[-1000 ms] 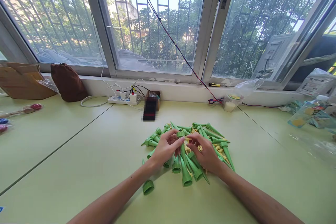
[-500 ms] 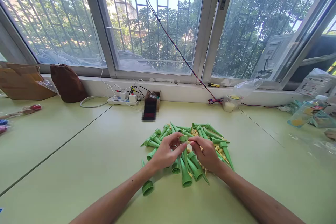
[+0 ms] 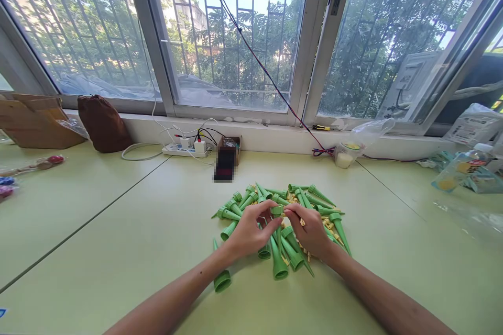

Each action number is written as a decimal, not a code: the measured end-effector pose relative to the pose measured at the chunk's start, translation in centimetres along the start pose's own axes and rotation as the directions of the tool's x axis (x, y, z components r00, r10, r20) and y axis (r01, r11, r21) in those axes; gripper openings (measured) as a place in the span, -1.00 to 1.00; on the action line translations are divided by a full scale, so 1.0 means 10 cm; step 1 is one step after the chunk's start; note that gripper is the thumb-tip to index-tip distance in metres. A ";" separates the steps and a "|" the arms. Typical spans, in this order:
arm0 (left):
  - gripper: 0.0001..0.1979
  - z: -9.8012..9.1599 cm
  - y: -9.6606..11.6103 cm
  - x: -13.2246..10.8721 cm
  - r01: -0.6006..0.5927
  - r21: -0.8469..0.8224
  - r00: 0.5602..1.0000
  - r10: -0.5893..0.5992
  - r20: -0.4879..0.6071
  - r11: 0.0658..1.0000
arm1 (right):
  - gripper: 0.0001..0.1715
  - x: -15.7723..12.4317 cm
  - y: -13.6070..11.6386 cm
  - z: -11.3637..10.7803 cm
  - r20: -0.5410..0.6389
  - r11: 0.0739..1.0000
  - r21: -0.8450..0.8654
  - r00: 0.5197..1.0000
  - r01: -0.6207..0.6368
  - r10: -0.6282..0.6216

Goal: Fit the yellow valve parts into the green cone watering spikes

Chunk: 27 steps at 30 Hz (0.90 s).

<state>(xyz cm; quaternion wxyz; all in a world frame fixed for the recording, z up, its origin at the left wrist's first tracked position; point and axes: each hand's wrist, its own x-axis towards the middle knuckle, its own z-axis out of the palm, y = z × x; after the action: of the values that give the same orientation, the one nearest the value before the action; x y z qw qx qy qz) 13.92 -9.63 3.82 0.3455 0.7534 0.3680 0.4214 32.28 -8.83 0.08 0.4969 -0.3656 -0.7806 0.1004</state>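
1. Head view: fingers (image 3: 261, 206) of the left hand (image 3: 250, 231) set narrow round the collar of a green spike (image 3: 277, 211), thumb on the near side, index across the far side.
2. Right hand (image 3: 311, 232) meets it there, its fingers pinched narrow at the collar's side on what looks like a small yellow piece (image 3: 283, 214). Mostly hidden, so this identification is tentative.
3. Held spike is raised over the middle of the pile, collar up, its narrow body running down between the hands. Whether the yellow piece has entered the collar cannot be told.
4. Judgement: work on this spike is under way and incomplete, as both hands are engaged at the collar.
5. Around and beneath the hands, loose green spikes (image 3: 280, 270) lie on the worktop (image 3: 137, 251) in mixed directions, several with wide mouths facing the near edge. Loose yellow pieces (image 3: 333, 231) lie among them, mostly right of centre.
6. One separate spike (image 3: 222, 281) lies by the left forearm, slightly apart from the pile, mouth toward the near edge.
7. Tally: no clearly sorted finished group is seen. Which loose spikes are complete cannot be told; the loose yellow pieces suggest much remains.
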 end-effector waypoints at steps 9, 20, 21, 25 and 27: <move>-0.80 0.00 -0.01 -0.01 -0.015 0.028 1.000 0.014 0.024 1.000 | -0.62 0.00 0.01 -0.01 0.004 1.000 -0.029 1.000 -0.010 0.010; -0.73 0.02 -0.05 0.01 0.123 -0.215 0.992 -0.119 0.030 0.969 | -0.79 0.00 -0.05 0.00 -0.047 0.998 -0.022 0.997 -0.064 0.063; -0.71 0.02 -0.06 0.02 0.152 -0.270 0.988 -0.145 0.046 0.951 | -0.81 0.00 -0.06 0.00 -0.048 0.998 -0.015 0.997 -0.067 0.066; -0.65 0.01 -0.05 0.04 0.215 -0.420 0.977 -0.200 0.081 0.882 | -0.83 0.01 -0.09 -0.01 -0.042 0.997 0.033 0.996 -0.074 0.075; -0.64 0.00 -0.02 0.04 0.224 -0.447 0.974 -0.215 0.072 0.866 | -0.84 0.02 -0.09 -0.01 -0.049 0.996 0.050 0.996 -0.068 0.070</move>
<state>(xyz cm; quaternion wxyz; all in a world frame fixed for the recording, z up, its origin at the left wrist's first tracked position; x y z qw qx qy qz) 14.05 -9.16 3.81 0.5607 0.6095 0.3396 0.4459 31.88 -9.40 0.74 0.5214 -0.3827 -0.7520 0.1270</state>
